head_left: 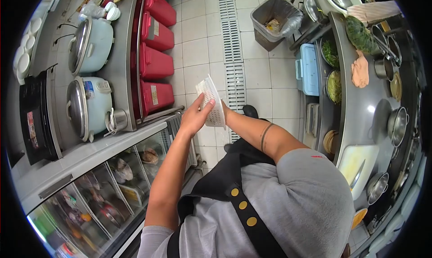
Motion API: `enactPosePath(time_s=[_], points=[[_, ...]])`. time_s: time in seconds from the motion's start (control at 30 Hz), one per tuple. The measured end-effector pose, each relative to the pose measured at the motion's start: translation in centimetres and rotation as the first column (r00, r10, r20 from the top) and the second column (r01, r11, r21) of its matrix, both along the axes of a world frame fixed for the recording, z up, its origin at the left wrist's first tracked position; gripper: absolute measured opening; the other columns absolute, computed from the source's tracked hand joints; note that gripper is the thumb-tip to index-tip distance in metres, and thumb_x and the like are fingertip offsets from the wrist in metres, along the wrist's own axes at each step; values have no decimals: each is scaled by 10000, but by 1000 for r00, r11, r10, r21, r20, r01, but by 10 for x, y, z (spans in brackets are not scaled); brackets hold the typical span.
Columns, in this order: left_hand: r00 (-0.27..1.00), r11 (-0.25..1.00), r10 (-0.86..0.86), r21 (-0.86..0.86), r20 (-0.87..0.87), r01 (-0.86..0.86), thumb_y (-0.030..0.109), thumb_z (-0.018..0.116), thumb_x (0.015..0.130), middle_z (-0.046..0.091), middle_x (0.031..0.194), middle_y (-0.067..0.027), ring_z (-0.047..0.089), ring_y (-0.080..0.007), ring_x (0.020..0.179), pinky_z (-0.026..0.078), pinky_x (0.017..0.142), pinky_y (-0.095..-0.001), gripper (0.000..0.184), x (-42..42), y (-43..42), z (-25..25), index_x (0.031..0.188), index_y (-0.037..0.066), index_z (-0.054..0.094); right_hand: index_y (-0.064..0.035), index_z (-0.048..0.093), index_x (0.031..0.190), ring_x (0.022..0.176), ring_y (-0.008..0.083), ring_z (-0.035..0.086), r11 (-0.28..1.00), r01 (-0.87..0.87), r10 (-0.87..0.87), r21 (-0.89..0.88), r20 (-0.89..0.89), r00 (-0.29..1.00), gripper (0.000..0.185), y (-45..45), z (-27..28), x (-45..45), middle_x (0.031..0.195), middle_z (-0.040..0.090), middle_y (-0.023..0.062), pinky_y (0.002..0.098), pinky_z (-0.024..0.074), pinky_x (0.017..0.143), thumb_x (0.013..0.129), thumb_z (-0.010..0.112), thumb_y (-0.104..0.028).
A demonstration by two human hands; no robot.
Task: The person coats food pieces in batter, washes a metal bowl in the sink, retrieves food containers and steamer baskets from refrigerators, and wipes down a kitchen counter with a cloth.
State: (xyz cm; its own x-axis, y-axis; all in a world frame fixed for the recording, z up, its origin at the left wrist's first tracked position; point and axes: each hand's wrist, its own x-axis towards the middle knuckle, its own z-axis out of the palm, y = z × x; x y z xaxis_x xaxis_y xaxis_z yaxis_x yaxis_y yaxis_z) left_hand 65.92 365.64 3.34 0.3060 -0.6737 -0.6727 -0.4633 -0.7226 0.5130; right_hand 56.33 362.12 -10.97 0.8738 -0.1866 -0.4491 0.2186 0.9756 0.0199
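A white perforated plastic basket (213, 108) is held up in front of me, tipped on its side above the tiled floor. My left hand (196, 115) is closed on its near side, with the thumb lying across the perforated surface. From the right, my right hand (227, 114) reaches behind the basket and holds it at the rim. Most of that hand's fingers are hidden by the basket. I cannot make out any food inside it.
On the left are rice cookers (92, 106) above red bins (155, 60) and a glass-topped fridge (108, 190). A lined trash bin (265, 37) stands ahead beside the floor drain (234, 78). At right, a steel counter (366, 109) carries a cutting board with a knife (346, 163).
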Motion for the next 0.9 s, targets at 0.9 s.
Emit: enactPosePath(time_s=[0.9], points=[[959, 968, -4, -240, 282, 74, 702, 542, 842, 627, 1309, -196, 610, -363, 1186, 475, 997, -436, 865, 22, 46, 14, 1443, 81, 508, -77, 564, 1289, 1084, 287, 625, 983, -135, 136, -121, 4, 991, 474, 63, -31, 63, 1247, 609, 165, 419, 525, 938, 1028, 402, -439]])
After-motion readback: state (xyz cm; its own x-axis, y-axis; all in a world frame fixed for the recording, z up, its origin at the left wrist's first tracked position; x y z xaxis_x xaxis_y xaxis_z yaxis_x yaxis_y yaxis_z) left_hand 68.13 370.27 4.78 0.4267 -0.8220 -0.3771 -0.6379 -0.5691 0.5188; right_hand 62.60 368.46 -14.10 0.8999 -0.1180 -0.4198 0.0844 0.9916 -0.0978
